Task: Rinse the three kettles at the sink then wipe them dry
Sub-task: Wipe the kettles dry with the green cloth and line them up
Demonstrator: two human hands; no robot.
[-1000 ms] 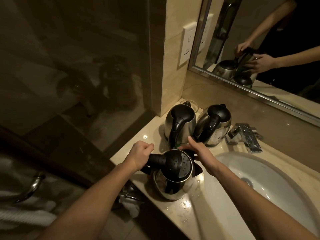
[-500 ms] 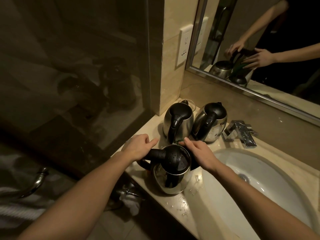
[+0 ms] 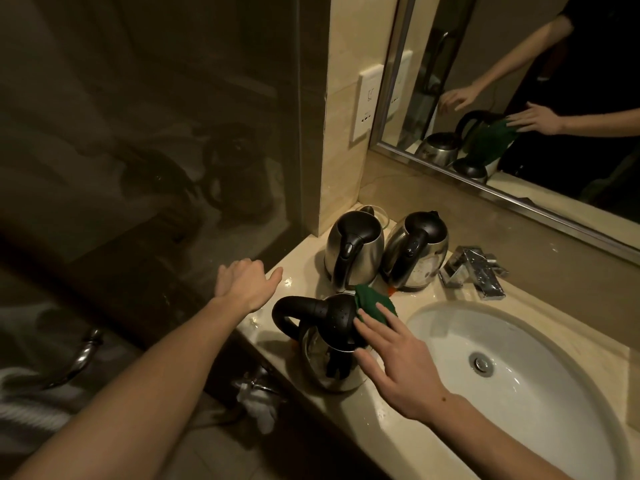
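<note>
Dark glass (image 3: 149, 133) on your left. Your left hand (image 3: 246, 284) hovers loose and empty over the glossy, wet beige tabletop's (image 3: 304, 271) left edge. At the front edge stands the steel front kettle (image 3: 325, 341); your right hand (image 3: 398, 362) presses a nubby green cloth (image 3: 375, 303) on it, fingers flat. The rounded left rear kettle (image 3: 353, 251) and right rear kettle (image 3: 415, 251) stand behind, and the white oval sink (image 3: 519, 393) is on the right.

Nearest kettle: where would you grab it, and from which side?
Probably by its black loop handle, from the left. The handle arches out leftward off the nearest kettle, with the open left hand close by; the right hand rests on a green cloth on the kettle's right side.
</note>
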